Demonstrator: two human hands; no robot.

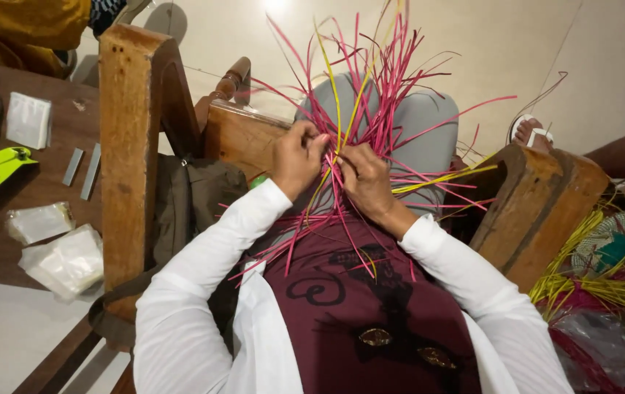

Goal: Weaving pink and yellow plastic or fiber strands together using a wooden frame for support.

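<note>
Both hands meet over the lap, at the crossing of a bundle of pink and yellow strips [371,109]; left hand [296,157] pinches strands, right hand [365,179] clamps others; best to keep tension even, fingers close to the crossing.

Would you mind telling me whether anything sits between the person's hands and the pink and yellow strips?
Nothing visible does: the left hand and right hand already pinch the pink and yellow strips directly, over the lap.

Both hands, left hand [296,157] and right hand [365,179], pinched pink and yellow straw strands [371,95] fanning toward 12 o'clock, over the lap.
</note>
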